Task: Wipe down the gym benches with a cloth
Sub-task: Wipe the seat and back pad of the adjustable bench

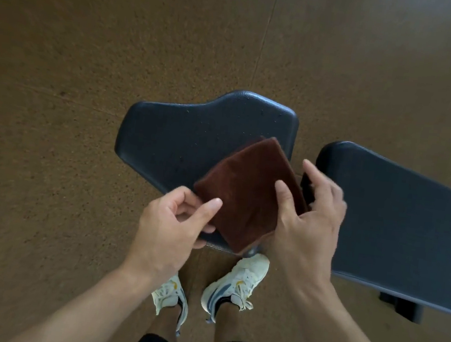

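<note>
A folded brown cloth [247, 193] is held flat above the dark blue bench seat pad [183, 135]. My left hand [173, 224] pinches the cloth's near left corner between thumb and fingers. My right hand [308, 219] holds its right edge, thumb on top and fingers underneath. The long backrest pad [398, 224] of the same bench stretches away to the right, apart from the seat by a narrow gap. Small droplets or specks dot the seat pad's surface.
A brown speckled rubber floor [89, 71] surrounds the bench. My two white sneakers [234, 284] stand just below the seat's near edge. A dark metal frame foot [403, 306] sticks out under the backrest at the right.
</note>
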### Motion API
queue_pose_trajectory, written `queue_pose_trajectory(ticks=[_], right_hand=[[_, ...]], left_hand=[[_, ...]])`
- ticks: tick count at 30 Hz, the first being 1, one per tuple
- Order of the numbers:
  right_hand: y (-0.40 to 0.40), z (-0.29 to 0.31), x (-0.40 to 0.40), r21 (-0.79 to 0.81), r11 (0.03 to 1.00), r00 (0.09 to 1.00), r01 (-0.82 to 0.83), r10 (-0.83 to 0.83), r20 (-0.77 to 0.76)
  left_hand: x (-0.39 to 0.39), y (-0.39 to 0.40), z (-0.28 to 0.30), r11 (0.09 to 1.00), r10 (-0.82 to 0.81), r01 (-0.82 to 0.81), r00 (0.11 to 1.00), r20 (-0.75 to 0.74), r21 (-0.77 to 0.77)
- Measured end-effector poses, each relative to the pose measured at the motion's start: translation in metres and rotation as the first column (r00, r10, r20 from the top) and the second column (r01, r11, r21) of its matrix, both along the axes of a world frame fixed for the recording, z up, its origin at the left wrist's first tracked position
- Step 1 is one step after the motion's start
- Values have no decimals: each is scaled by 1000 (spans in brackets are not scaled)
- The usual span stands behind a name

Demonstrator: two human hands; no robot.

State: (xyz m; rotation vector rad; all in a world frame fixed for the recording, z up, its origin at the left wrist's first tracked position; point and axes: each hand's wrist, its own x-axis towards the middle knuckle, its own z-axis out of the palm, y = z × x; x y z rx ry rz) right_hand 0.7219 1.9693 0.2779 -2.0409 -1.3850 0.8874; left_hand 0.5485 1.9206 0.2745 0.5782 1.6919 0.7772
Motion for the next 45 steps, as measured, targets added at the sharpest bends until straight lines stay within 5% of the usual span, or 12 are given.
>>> queue_pose_trajectory(ticks=[3, 7, 11, 17, 20, 23, 27, 33, 36, 38, 45], right_hand=[[-4, -24, -12, 31, 994, 979, -101, 94, 180], [-22, -62, -45, -247, 905, 844, -347, 416, 338], [12, -76, -54, -233, 884, 739, -405, 466, 486], [122, -78, -65, -248, 835, 684, -491, 546, 484], [59, -79, -56, -164, 822, 659, -545, 541, 523], [-35, -72, -36, -183, 700, 544, -690, 668, 508], [-19, -71, -33, -268, 601, 431, -753, 758, 489], [112, -73, -93, -265, 713, 555, -649, 682, 476], [137, -73, -122, -274, 780, 616, -562, 616, 491], [133, -71, -151, -305, 796, 651, -523, 603, 461], [74, -72, -202, -160, 535, 412, -830, 780, 471]], left_hand=[[-5, -13, -7, 1000, 12, -11, 992, -123, 7], [-15, -24, -14, 987, 131, -103, 961, -245, 125], [-30, -14, -29, 971, 211, -144, 894, -396, 192], [-57, 27, -52, 993, 114, -78, 860, -497, 94], [-64, 37, -58, 999, -35, 35, 864, -502, -11], [-71, 37, -55, 992, -123, 115, 816, -565, -49], [-79, 39, -49, 988, -154, 141, 778, -609, -69], [-81, 41, -51, 999, 7, 21, 829, -560, 44], [-86, 32, -62, 962, 262, -219, 913, -312, 165], [-85, 17, -71, 890, 451, -418, 867, -214, 182], [-84, -35, -68, 819, 549, -569, 742, -386, 70]])
